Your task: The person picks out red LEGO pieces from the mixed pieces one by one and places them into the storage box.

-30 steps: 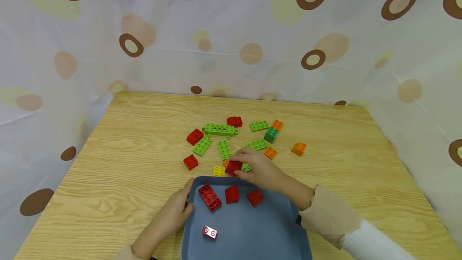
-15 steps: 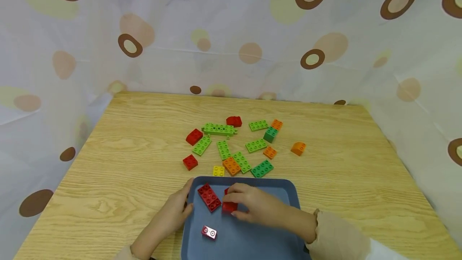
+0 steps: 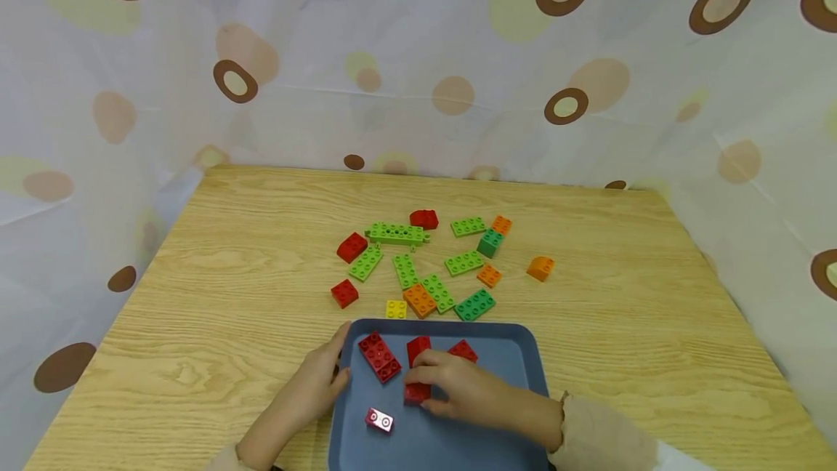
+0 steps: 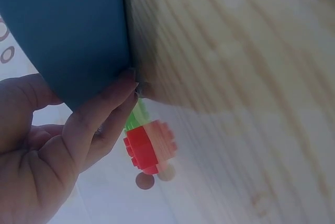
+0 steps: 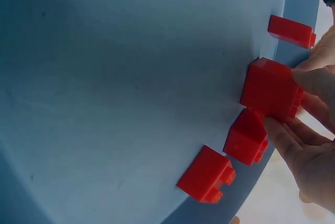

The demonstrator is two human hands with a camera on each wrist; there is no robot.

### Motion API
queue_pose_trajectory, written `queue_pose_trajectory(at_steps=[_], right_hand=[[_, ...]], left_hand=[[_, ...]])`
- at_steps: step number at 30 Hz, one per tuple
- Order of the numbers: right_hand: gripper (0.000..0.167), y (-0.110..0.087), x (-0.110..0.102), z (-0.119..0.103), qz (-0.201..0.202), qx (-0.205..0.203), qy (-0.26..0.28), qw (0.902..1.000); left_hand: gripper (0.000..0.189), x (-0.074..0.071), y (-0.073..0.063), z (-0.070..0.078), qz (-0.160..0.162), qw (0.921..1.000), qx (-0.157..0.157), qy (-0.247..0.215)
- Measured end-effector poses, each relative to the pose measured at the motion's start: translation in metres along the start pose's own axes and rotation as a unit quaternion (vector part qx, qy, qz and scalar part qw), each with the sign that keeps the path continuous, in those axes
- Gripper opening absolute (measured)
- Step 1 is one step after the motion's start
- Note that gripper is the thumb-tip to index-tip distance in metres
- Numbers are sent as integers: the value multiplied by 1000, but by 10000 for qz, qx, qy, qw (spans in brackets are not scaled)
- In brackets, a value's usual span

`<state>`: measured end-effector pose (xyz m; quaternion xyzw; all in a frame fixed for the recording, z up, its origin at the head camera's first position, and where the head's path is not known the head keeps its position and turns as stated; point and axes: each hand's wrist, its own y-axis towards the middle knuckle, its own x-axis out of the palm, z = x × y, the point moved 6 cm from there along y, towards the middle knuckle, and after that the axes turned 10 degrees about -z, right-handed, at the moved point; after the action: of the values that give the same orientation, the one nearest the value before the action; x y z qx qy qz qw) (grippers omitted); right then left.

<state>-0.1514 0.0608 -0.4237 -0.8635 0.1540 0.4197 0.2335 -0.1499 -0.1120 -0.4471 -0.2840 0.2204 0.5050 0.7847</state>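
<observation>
In the head view, my left hand (image 3: 317, 376) grips the left side of a blue-grey tray (image 3: 503, 328). The left wrist view shows thumb and fingers on either face of the tray wall (image 4: 73, 30). Inside the tray, my right hand (image 3: 467, 392) pinches a red toy brick (image 3: 415, 394), low at the tray floor. The right wrist view has this brick (image 5: 269, 88) between thumb and fingertips. Just behind it lies a sloped red brick (image 3: 419, 346); another red brick (image 3: 463, 349) is partly covered by the hand. A dark red brick (image 3: 379, 357) and a small eye-patterned brick (image 3: 380, 421) lie further left.
Beyond the tray, loose bricks are scattered on the wooden table (image 3: 261, 253): a yellow one (image 3: 395, 310), an orange one (image 3: 419, 301), a dark green one (image 3: 475, 305), several light green plates (image 3: 465, 262) and red bricks (image 3: 344, 293). A patterned cloth (image 3: 418, 122) hangs behind.
My right hand has carried the red brick from the table's near pile into the tray, then slightly nearer to me, behind the sloped brick's front. My left hand stays on the tray.
</observation>
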Motion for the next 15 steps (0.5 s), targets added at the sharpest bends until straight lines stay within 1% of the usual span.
queue_pose_trajectory(at_steps=[3, 10, 13, 15], right_hand=[[29, 1, 2, 1, -2, -27, -28, 10000], [29, 2, 3, 2, -158, 90, 79, 9998], [31, 1, -2, -2, -104, -14, -150, 9998], [32, 1, -10, -7, 51, -170, -380, 9991]], left_hand=[[63, 0, 0, 0, 9, 10000, 17, 25], [63, 0, -1, 1, -14, 10000, 69, -47], [63, -1, -1, 1, -17, 9999, 118, -42], [63, -1, -1, 1, -9, 9999, 136, -36]])
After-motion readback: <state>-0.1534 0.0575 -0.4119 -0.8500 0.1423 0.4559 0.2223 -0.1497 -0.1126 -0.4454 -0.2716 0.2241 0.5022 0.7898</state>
